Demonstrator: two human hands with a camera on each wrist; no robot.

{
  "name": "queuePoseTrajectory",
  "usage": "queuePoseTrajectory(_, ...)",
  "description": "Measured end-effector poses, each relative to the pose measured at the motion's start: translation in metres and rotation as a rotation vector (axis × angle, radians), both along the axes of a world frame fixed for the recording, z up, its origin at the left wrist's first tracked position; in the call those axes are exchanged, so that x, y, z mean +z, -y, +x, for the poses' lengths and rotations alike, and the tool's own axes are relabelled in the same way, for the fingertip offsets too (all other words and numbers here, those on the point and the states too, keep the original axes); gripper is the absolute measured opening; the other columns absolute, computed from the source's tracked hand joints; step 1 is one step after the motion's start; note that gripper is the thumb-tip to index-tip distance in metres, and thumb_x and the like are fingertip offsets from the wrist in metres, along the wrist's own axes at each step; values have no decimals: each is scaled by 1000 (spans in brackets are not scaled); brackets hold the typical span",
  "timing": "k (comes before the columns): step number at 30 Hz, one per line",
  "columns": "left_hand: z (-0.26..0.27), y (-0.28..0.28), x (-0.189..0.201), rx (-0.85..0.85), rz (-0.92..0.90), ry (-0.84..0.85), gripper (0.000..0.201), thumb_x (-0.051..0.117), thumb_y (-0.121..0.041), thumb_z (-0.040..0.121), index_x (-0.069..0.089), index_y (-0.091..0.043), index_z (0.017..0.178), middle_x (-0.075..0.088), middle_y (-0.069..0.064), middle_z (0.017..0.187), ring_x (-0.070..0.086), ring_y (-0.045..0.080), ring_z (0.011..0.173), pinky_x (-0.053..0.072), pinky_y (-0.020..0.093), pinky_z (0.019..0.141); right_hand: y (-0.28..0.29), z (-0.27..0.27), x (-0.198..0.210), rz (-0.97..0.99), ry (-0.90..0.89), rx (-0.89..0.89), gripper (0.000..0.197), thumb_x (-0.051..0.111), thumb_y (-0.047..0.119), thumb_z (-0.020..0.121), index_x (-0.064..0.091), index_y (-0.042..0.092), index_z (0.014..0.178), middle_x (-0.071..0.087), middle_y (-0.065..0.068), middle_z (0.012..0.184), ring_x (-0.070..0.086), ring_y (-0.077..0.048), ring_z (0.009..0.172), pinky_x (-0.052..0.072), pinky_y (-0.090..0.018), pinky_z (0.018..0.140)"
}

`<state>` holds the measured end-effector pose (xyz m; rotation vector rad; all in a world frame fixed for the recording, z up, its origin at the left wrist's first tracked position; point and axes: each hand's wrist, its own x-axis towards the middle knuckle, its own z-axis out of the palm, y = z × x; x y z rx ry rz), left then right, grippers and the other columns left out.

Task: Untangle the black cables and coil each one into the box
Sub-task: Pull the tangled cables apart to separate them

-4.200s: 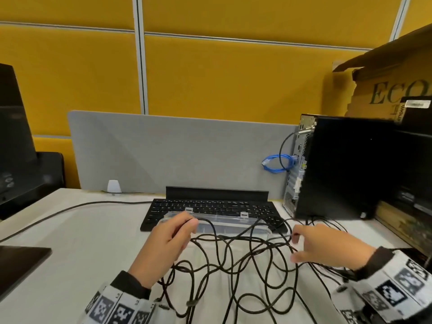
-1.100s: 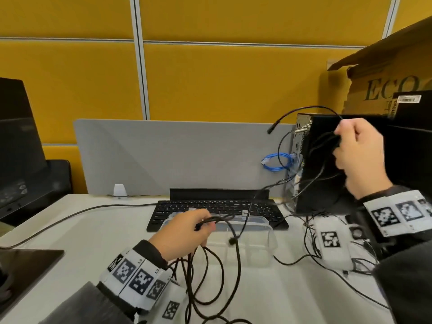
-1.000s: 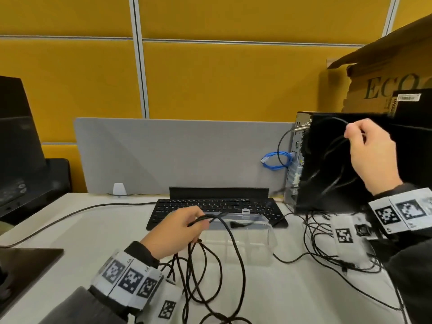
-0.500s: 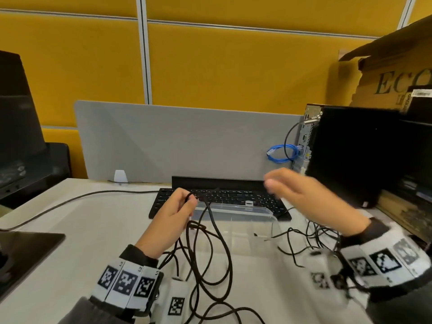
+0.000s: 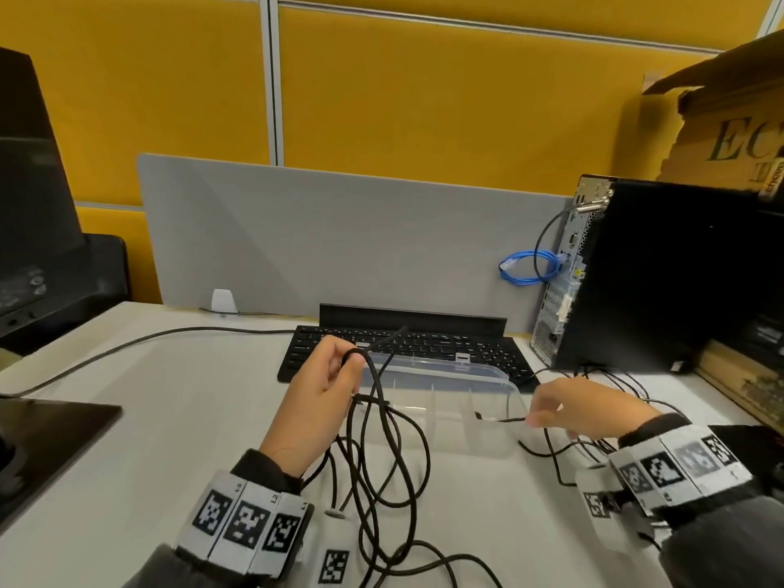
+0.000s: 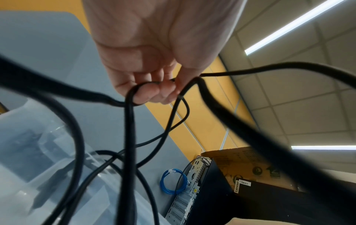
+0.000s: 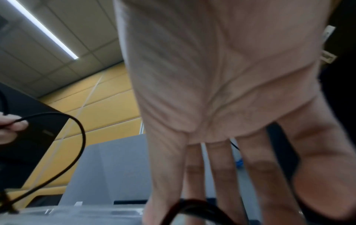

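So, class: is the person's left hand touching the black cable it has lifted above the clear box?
Touching. In the left wrist view the left hand pinches a loop of the black cable, fingers curled round it.

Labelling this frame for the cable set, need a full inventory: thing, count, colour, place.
black cables: count unclear, black, tangled loops on the table from the near edge up to the left hand, thinner strands at right
box: 1, clear plastic, open, mid-table in front of the keyboard
keyboard: 1, black, behind the box
table: 1, white
divider: 1, grey, along the back of the table
computer tower: 1, black, right rear
blue cable: 1, coiled at the tower's back
cardboard box: 1, brown, upper right
left hand: pinches a cable loop above the box's left end
right hand: fingers extended at a thin cable end by the box's right side; grip unclear
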<state>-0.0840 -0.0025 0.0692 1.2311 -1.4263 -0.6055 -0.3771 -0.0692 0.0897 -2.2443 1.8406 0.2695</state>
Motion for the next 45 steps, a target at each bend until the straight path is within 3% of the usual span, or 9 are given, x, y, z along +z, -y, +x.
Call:
queuePoseTrajectory(7, 0, 1, -4, -28, 32, 10, 12, 43, -23, 97, 52, -17, 92, 49, -7, 63, 47, -3, 51, 38, 16, 58, 11, -40, 10, -511, 532, -109, 15, 50, 21, 94, 58, 21, 82, 58, 0, 63, 56, -11, 50, 47, -23, 50)
queuePoseTrajectory(15, 1, 1, -4, -36, 38, -1, 14, 42, -21, 97, 54, -13, 95, 50, -4, 65, 49, -3, 50, 38, 16, 58, -2, -53, -11, -449, -461, -192, 33, 43, 30, 95, 49, 40, 126, 46, 7, 127, 42, -16, 119, 39, -31, 93)
queuePoseTrajectory(20, 2, 0, -2, -39, 48, -2, 15, 41, -21, 97, 54, -15, 96, 53, -1, 68, 50, -3, 51, 40, 14, 57, -26, 27, -16, -464, -195, 234, 49, 40, 57, 91, 32, 42, 137, 37, 12, 138, 33, -14, 129, 23, -39, 105)
queuePoseTrajectory(25, 2, -4, -1, -93, 73, -60, 19, 39, -20, 98, 56, -28, 101, 59, 2, 75, 49, 0, 49, 44, 14, 47, 0, 59, -30, -311, -322, 331, 34, 42, 23, 98, 44, 31, 131, 56, 3, 123, 56, -19, 109, 45, -33, 89)
queuePoseTrajectory(29, 4, -4, 1, -86, 96, -89, 17, 41, -15, 97, 53, -19, 109, 63, 3, 77, 52, 0, 47, 45, 18, 45, 11, 61, -28, -295, -376, 306, 41, 46, 25, 97, 39, 32, 136, 47, -2, 131, 46, -22, 119, 45, -35, 92)
queuePoseTrajectory(33, 1, -6, 4, -100, 119, -158, 6, 46, -16, 95, 49, -13, 100, 68, 7, 79, 60, 5, 49, 54, 25, 51, -23, 76, -4, -346, 366, 334, 39, 42, 55, 87, 49, 37, 121, 53, 14, 120, 49, 0, 108, 44, -25, 90)
queuePoseTrajectory(36, -4, -9, 4, -161, 154, -203, 8, 48, -14, 94, 45, -8, 98, 70, 8, 77, 65, 15, 55, 56, 28, 54, -61, 107, 15, 73, 874, 317, 40, 40, 60, 79, 54, 31, 103, 67, 7, 99, 64, -5, 86, 52, -24, 75)
queuePoseTrajectory(41, -3, -11, 6, -190, 166, -212, 6, 50, -9, 94, 45, -6, 91, 72, 6, 77, 68, 13, 61, 54, 27, 58, -79, 117, 18, 342, 1038, 391, 19, 49, 32, 92, 58, 22, 80, 71, 0, 86, 64, -14, 76, 38, -15, 51)
queuePoseTrajectory(45, -5, -11, 6, -189, 153, -173, 9, 55, -7, 90, 47, -9, 88, 73, 1, 77, 70, 12, 75, 56, 31, 72, -82, 109, 26, 467, 1112, 440, 39, 42, 48, 89, 61, 17, 104, 69, -5, 103, 60, -14, 92, 41, -19, 56)
